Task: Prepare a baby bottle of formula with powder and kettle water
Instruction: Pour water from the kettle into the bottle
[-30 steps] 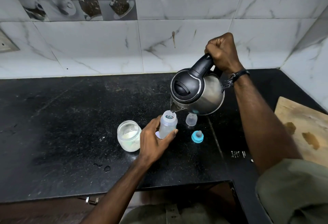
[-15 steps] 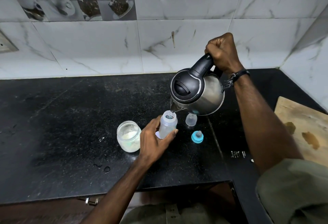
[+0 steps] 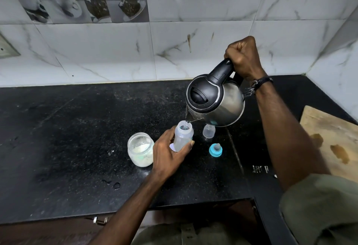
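Black counter (image 3: 58, 138): jar (image 3: 140, 148), cap (image 3: 208, 131), teat (image 3: 215, 149).

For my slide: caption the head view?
Right hand tilts kettle over bottle held by left hand.

Black counter (image 3: 67, 138) bears powder jar (image 3: 140, 149), bottle (image 3: 183, 136), teat (image 3: 215, 150), cap (image 3: 209, 131).

No readable text, label or brand on anything in view.
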The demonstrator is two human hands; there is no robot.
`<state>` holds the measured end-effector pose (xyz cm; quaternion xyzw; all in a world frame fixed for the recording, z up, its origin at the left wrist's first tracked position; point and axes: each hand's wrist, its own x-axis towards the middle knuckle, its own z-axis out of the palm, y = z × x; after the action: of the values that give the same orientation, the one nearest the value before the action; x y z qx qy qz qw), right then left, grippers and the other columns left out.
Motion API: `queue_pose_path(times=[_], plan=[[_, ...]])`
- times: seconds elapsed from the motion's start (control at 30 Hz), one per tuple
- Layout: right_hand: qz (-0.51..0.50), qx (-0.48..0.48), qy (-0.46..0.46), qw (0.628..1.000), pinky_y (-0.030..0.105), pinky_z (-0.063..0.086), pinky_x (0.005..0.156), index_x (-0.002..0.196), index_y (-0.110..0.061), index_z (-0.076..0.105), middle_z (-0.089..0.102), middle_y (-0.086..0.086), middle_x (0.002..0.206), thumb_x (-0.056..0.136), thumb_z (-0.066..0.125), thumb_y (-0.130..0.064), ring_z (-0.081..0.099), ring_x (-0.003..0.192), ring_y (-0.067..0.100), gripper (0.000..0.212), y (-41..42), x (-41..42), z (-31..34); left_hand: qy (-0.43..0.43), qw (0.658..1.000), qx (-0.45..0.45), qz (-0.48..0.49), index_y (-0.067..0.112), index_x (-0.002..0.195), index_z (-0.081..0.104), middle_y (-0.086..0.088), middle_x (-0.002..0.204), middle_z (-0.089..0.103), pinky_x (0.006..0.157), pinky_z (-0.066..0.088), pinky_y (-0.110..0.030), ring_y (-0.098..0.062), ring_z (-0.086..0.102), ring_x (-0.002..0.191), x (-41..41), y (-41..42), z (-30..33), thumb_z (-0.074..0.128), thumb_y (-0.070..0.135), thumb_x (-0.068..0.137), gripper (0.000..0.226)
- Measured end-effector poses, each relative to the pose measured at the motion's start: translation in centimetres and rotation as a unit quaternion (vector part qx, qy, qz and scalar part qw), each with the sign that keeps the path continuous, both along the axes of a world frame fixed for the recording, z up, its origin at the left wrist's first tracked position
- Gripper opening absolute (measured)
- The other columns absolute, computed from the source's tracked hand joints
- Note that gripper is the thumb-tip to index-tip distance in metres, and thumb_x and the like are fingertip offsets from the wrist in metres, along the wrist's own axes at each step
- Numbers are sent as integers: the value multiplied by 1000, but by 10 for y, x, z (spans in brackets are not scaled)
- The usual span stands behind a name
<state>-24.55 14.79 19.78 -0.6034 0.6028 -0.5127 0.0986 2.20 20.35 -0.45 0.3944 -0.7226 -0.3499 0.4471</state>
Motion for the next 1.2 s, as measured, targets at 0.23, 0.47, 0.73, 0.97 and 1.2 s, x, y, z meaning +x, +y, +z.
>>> queue_pose_path(times=[0.23, 0.47, 0.73, 0.97, 1.2], plan=[[6, -3, -3, 1000, 40, 17, 51, 46, 10, 38, 32, 10, 55, 66, 48, -18, 26, 57, 22, 36, -1, 0, 0, -1, 1000, 3, 3, 25, 129, 67, 12, 116, 72, 89, 57, -35, -3, 67, 107, 0, 0, 2, 81, 48, 80, 56], [10, -6, -10, 1000, 36, 16, 51, 45, 1, 38, 31, 9, 55, 65, 48, -21, 26, 57, 21, 31, 0, 0, 2, -7, 1000, 0, 2, 25, 128, 67, 12, 115, 73, 87, 58, -38, -5, 68, 106, 0, 0, 2, 81, 47, 80, 54], [12, -3, -5, 1000, 39, 17, 50, 46, 8, 37, 32, 9, 54, 63, 48, -25, 27, 56, 22, 39, 1, 1, 1, -9, 1000, 0, 3, 24, 125, 69, 12, 111, 72, 86, 58, -38, -6, 68, 102, 0, 0, 0, 79, 51, 80, 54], [10, -1, 0, 1000, 38, 16, 50, 46, 5, 37, 31, 9, 55, 66, 48, -21, 24, 56, 22, 35, 2, 1, 2, -14, 1000, -1, 4, 23, 127, 69, 11, 114, 73, 88, 57, -33, -5, 68, 105, 0, 1, 0, 79, 51, 80, 56], [6, 2, 7, 1000, 41, 18, 48, 46, 9, 35, 30, 10, 55, 68, 48, -14, 25, 57, 24, 34, 3, 0, 2, -13, 1000, -2, 1, 22, 127, 69, 10, 112, 72, 87, 57, -31, -4, 68, 103, -1, 1, 3, 78, 51, 80, 56]])
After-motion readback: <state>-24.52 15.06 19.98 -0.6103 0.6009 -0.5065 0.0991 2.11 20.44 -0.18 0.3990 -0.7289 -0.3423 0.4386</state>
